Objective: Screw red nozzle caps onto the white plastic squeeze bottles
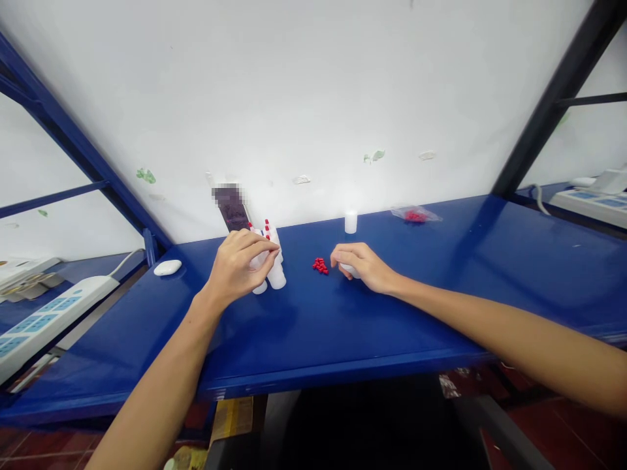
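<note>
My left hand (245,262) is over a cluster of small white squeeze bottles (277,277) with red tips, at the left of the blue table. Its thumb and fingertips come together in a pinch beside the bottles; whatever lies between them is too small to make out. To the right, my right hand (365,264) curls round a white bottle (351,269), mostly hidden by the fingers and low over the table. Just left of that hand lies a small pile of red caps (321,266).
A white cylindrical container (351,222) stands near the wall. Right of it lies a clear bag with red pieces (415,215). A phone (233,210) leans on the wall behind the bottles. A white oval case (167,267) and a power strip (53,316) are at left.
</note>
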Action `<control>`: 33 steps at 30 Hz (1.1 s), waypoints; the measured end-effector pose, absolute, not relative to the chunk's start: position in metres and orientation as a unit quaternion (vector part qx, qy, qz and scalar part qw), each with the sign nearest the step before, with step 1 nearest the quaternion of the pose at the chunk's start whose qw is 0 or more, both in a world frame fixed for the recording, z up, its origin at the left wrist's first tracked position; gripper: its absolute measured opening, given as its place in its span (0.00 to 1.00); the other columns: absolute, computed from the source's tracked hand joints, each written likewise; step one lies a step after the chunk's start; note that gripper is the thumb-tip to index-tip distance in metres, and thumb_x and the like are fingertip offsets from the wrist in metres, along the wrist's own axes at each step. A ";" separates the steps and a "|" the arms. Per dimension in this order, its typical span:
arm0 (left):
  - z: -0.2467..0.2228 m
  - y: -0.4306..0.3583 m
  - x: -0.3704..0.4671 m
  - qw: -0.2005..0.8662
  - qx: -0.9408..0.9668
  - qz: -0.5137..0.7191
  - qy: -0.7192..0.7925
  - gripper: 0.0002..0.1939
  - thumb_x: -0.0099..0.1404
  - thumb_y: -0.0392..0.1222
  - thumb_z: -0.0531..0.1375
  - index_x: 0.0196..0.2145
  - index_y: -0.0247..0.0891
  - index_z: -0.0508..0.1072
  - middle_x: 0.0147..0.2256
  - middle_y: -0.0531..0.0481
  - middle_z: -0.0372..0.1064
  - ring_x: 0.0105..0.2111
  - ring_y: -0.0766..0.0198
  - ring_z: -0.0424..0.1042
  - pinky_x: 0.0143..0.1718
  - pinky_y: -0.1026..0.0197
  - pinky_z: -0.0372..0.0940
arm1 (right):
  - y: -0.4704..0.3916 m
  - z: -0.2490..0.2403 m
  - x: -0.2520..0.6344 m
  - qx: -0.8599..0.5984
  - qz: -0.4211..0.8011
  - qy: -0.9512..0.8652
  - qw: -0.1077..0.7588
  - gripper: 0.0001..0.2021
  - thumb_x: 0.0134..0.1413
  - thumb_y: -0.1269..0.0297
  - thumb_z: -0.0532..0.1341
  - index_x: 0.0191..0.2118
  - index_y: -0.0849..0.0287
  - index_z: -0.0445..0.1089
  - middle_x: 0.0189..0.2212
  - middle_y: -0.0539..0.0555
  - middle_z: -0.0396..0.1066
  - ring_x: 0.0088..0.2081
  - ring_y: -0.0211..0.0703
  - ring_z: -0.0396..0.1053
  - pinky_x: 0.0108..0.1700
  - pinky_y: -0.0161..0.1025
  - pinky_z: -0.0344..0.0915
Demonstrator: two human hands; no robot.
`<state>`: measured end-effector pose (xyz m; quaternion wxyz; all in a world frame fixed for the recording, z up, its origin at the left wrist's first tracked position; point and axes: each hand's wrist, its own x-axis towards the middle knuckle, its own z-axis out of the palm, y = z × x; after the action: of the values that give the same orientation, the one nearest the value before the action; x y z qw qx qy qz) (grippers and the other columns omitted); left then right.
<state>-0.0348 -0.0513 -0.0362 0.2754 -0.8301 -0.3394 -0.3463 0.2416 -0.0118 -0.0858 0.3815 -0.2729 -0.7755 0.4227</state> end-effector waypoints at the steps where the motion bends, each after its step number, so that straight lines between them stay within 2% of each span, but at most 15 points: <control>1: -0.036 -0.051 -0.036 0.282 -0.827 -0.346 -0.342 0.04 0.62 0.37 0.62 0.36 0.39 0.76 0.32 0.49 0.76 0.32 0.62 0.72 0.36 0.57 0.64 | -0.011 -0.086 0.242 -0.283 0.409 -0.774 0.391 0.19 0.62 0.50 0.53 0.29 0.60 0.67 0.18 0.45 0.60 0.21 0.35 0.59 0.29 0.36 0.56; 7: -0.033 -0.052 -0.039 0.305 -0.798 -0.374 -0.360 0.02 0.61 0.36 0.62 0.33 0.39 0.75 0.30 0.51 0.76 0.30 0.62 0.70 0.36 0.57 0.63 | -0.008 -0.082 0.246 -0.348 0.291 -0.799 0.395 0.21 0.62 0.47 0.53 0.30 0.60 0.68 0.19 0.46 0.60 0.22 0.34 0.58 0.29 0.35 0.53; 15: -0.032 -0.056 -0.037 0.280 -0.806 -0.364 -0.373 0.03 0.60 0.40 0.62 0.30 0.39 0.74 0.26 0.52 0.73 0.29 0.63 0.68 0.35 0.58 0.62 | -0.007 -0.081 0.247 -0.376 0.231 -0.829 0.344 0.21 0.62 0.48 0.52 0.30 0.59 0.70 0.23 0.48 0.66 0.26 0.37 0.61 0.31 0.35 0.53; 20: -0.034 -0.053 -0.038 0.285 -0.814 -0.338 -0.376 0.03 0.60 0.41 0.61 0.31 0.40 0.73 0.27 0.51 0.73 0.32 0.61 0.68 0.37 0.57 0.62 | -0.008 -0.078 0.248 -0.382 0.117 -0.880 0.256 0.18 0.66 0.53 0.49 0.35 0.56 0.71 0.31 0.49 0.72 0.31 0.39 0.66 0.33 0.36 0.53; 25: -0.037 -0.048 -0.041 0.296 -0.816 -0.336 -0.367 0.07 0.60 0.40 0.62 0.38 0.39 0.74 0.35 0.48 0.74 0.35 0.60 0.68 0.39 0.56 0.63 | -0.014 -0.074 0.243 -0.380 -0.011 -0.917 0.118 0.23 0.68 0.48 0.44 0.38 0.55 0.70 0.35 0.53 0.73 0.30 0.40 0.68 0.28 0.35 0.50; 29: -0.033 -0.053 -0.038 0.336 -0.795 -0.384 -0.327 0.09 0.57 0.37 0.63 0.38 0.39 0.74 0.35 0.46 0.72 0.35 0.59 0.69 0.38 0.55 0.65 | -0.018 -0.073 0.234 -0.392 -0.077 -0.914 0.074 0.21 0.67 0.48 0.45 0.43 0.55 0.69 0.36 0.55 0.74 0.30 0.43 0.71 0.27 0.36 0.48; 33: -0.037 -0.066 -0.014 0.345 -0.797 -0.436 -0.238 0.09 0.56 0.32 0.63 0.36 0.39 0.72 0.30 0.49 0.70 0.30 0.63 0.68 0.32 0.60 0.65 | -0.020 -0.073 0.230 -0.374 -0.090 -0.921 0.066 0.17 0.67 0.54 0.47 0.49 0.53 0.68 0.36 0.54 0.75 0.30 0.44 0.71 0.26 0.37 0.48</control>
<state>-0.0137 -0.0664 -0.0374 0.3447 -0.7966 -0.2385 -0.4355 0.2298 -0.0197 -0.0735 0.0664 -0.3737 -0.9208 -0.0903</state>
